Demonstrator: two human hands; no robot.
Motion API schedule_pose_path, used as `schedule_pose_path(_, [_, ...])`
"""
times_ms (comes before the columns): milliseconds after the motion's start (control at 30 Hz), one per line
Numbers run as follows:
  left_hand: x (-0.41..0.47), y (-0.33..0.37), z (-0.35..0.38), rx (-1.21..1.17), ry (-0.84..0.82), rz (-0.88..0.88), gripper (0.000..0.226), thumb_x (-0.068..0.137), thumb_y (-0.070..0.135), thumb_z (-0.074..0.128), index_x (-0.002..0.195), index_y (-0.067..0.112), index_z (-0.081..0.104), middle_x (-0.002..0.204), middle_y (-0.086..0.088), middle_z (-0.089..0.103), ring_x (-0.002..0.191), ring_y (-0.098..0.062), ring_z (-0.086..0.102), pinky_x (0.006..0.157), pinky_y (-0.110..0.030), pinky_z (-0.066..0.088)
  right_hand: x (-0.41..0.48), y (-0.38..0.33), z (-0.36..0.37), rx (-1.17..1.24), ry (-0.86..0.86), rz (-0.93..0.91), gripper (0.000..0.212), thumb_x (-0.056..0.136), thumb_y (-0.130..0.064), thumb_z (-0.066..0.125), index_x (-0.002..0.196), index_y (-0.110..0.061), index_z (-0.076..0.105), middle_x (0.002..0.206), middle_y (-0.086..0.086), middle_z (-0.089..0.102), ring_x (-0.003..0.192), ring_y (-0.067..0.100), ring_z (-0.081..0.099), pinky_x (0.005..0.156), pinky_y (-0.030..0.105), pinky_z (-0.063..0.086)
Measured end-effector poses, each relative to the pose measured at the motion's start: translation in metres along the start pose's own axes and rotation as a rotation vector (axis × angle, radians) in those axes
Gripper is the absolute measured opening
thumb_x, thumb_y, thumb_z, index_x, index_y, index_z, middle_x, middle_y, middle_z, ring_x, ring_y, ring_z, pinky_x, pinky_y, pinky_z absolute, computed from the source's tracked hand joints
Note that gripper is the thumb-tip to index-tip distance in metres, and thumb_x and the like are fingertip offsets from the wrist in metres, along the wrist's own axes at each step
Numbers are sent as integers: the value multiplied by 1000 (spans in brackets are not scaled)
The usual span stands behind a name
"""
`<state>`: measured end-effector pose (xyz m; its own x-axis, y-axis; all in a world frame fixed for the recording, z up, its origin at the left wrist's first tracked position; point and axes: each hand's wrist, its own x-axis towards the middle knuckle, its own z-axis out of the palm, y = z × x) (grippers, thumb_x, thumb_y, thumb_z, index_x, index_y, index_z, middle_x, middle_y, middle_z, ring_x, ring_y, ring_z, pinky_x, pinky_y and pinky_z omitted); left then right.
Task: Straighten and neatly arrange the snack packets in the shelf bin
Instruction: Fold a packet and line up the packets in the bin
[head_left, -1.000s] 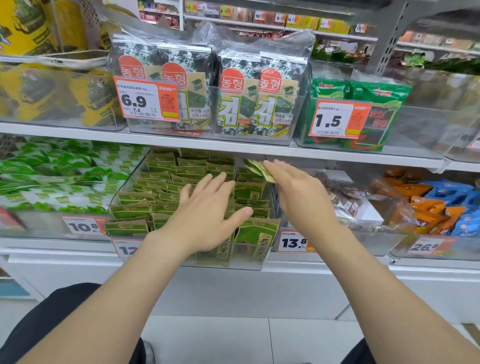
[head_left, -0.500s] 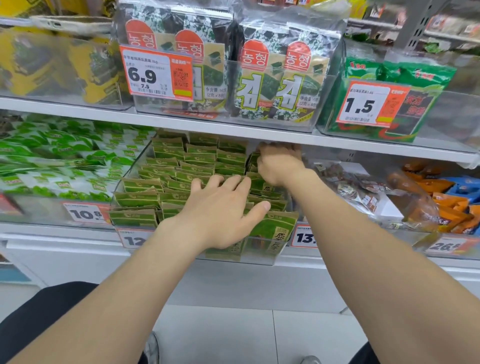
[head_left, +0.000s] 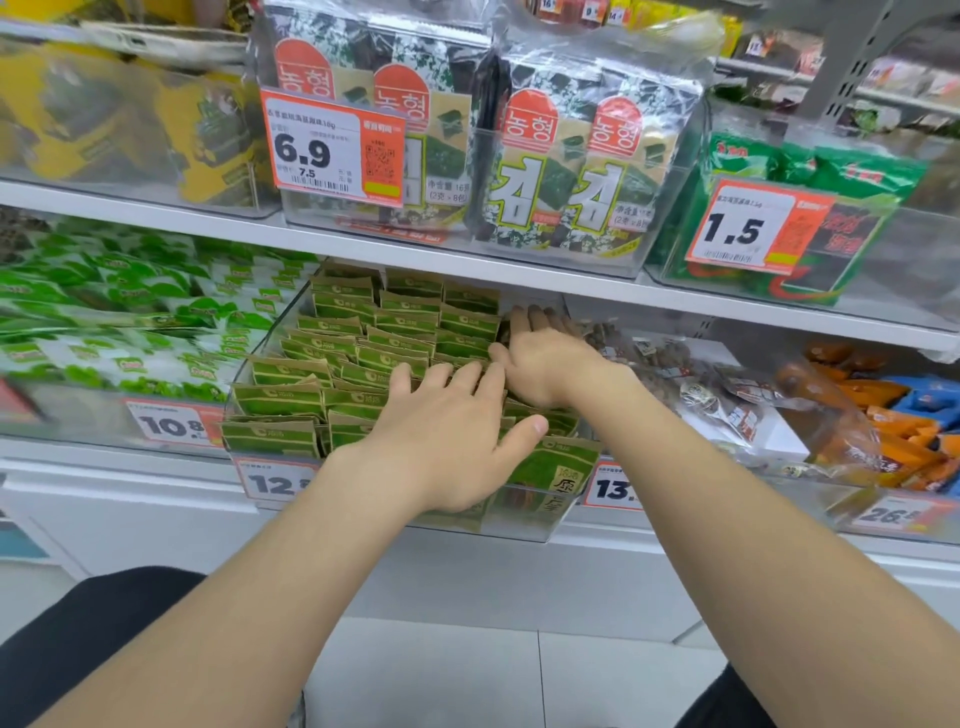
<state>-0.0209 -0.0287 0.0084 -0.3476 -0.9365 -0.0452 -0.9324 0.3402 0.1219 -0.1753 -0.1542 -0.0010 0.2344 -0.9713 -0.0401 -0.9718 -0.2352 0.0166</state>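
Several small green-and-tan snack packets (head_left: 358, 338) stand in rows inside a clear shelf bin (head_left: 524, 522) on the lower shelf. My left hand (head_left: 452, 431) lies flat on the front packets of the middle and right rows, fingers spread and straight. My right hand (head_left: 545, 358) reaches deeper along the bin's right side, its fingers stretched against the packets at the back of the right row. The packets under both hands are hidden. One larger green packet (head_left: 550, 467) leans at the bin's front right corner.
The shelf board (head_left: 519, 270) sits just above the bin, carrying big seaweed packs (head_left: 566, 171) and price tags. A bin of green-white packets (head_left: 130, 332) is to the left. To the right are bagged snacks (head_left: 727, 395) and orange and blue packets (head_left: 898, 410).
My right hand held a loose packet above the right row, then went deeper into the bin; its fingers are now straight against the back packets. My left hand stayed on the front rows.
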Motion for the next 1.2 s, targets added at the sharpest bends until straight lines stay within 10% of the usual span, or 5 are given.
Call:
schedule_pose_path(267, [0, -2, 2, -15, 5, -12, 90, 102, 74, 10, 167, 12, 17, 173, -8, 25, 159, -28, 21, 128, -63, 10, 22, 7, -21, 85, -113, 13, 75, 102, -66, 29, 159, -17, 36, 156, 16, 48, 127, 34, 54, 95, 44, 49])
schedule_pose_path(433, [0, -2, 0, -11, -13, -16, 90, 102, 74, 11, 167, 11, 16, 174, -8, 23, 159, -29, 20, 128, -63, 10, 3, 6, -18, 91, -49, 13, 79, 109, -57, 34, 167, -7, 15, 173, 20, 18, 158, 38, 23, 125, 48, 28])
schedule_pose_path(633, [-1, 1, -1, 9, -35, -21, 102, 97, 82, 12, 168, 10, 3, 177, -8, 10, 162, -28, 10, 128, -64, 5, -45, 4, -12, 134, -4, 11, 37, 111, -35, 38, 125, -4, 53, 127, 24, 64, 106, 39, 61, 87, 44, 49])
schedule_pose_path(1033, [3, 3, 8, 97, 60, -58, 79, 102, 74, 28, 157, 17, 34, 161, -4, 43, 147, -29, 39, 120, -57, 28, -7, 13, -17, 31, -55, 19, 35, 100, -1, 48, 134, -6, 53, 133, 20, 62, 115, 35, 60, 88, 38, 47])
schedule_pose_path(1200, [5, 7, 4, 108, 45, -81, 77, 102, 74, 29, 153, 17, 38, 157, -5, 47, 143, -30, 42, 118, -56, 30, -17, 18, -12, 107, 39, -75, 48, 102, -19, 63, 147, -9, 49, 135, 19, 61, 123, 37, 59, 96, 40, 50])
